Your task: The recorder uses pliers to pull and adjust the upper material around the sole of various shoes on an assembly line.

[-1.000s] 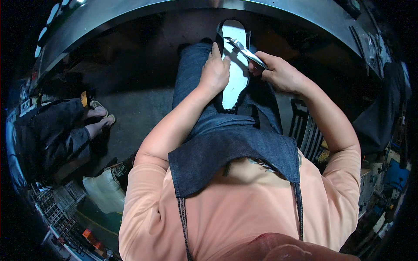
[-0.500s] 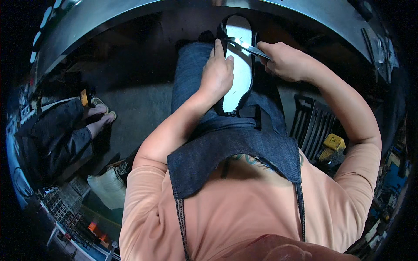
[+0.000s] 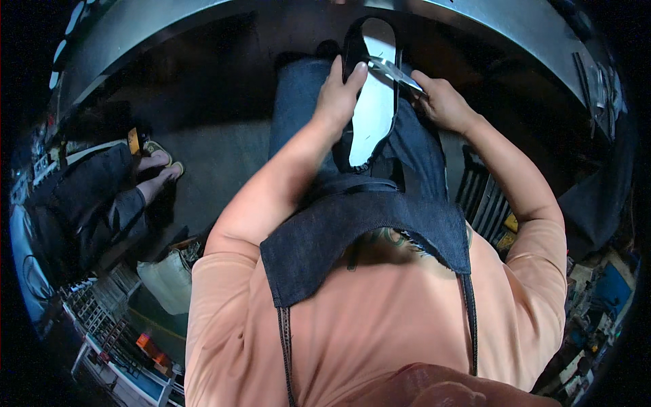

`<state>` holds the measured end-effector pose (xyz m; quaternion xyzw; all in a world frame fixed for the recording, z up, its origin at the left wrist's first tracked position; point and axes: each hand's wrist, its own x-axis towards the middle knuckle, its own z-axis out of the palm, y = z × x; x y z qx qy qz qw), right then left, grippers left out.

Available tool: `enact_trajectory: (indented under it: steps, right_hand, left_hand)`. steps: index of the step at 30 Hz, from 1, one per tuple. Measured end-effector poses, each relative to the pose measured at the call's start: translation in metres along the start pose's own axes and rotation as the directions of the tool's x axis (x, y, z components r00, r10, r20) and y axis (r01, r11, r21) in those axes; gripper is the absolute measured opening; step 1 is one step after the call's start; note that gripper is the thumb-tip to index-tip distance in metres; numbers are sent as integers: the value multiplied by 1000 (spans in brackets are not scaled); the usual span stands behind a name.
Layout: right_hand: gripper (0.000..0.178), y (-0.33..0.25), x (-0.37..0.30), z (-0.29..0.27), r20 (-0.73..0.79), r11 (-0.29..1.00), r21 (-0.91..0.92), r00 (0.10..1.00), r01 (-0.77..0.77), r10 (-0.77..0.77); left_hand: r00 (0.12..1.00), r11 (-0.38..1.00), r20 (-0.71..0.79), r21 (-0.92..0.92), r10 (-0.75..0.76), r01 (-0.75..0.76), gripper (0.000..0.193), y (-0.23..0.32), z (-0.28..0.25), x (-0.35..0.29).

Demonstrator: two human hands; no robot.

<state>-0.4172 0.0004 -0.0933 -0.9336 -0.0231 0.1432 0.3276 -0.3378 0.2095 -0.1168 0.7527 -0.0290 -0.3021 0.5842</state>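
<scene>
Sole up on my lap, a shoe (image 3: 374, 119) shows a long white insole board, with dark upper material folded around its rim. My left hand (image 3: 337, 102) is closed on its left edge, the thumb over the rim near the toe end. In my right hand (image 3: 444, 102) is a pair of shiny metal pincers (image 3: 401, 74), pointing left across the sole. Their jaws lie right by my left thumb, at the dark edge. Whether the jaws grip the material is too small to tell.
A metal bench edge (image 3: 210, 24) curves across the far side. Left, a seated person's legs (image 3: 156, 180) in sandals show. A dark slatted crate (image 3: 485, 197) and a yellow object (image 3: 508, 230) sit by my right elbow. A pale sack (image 3: 166, 281) lies at the lower left.
The shoe has shifted slightly right. My left thumb has come up to the pincers' jaws. My right hand has moved a little nearer me, and its elbow has drawn inward.
</scene>
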Motion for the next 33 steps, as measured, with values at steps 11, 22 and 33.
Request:
enact_trajectory:
  steps: [11,22,33]
  right_hand:
    - [17,-36,-40,-18,31,920,345,982,-186,187]
    - [6,-49,3,-15,-111,976,104,973,-191,203]
    - [14,-66,-46,0,190,938,305,975,-166,111]
  left_hand:
    - [988,997,140,-34,-62,67,63,4,-2,12]
    - [979,994,205,-110,20,3,76,6,-12,-2]
    - [915,984,374,-150,151,-101,113,-24,-42,-50]
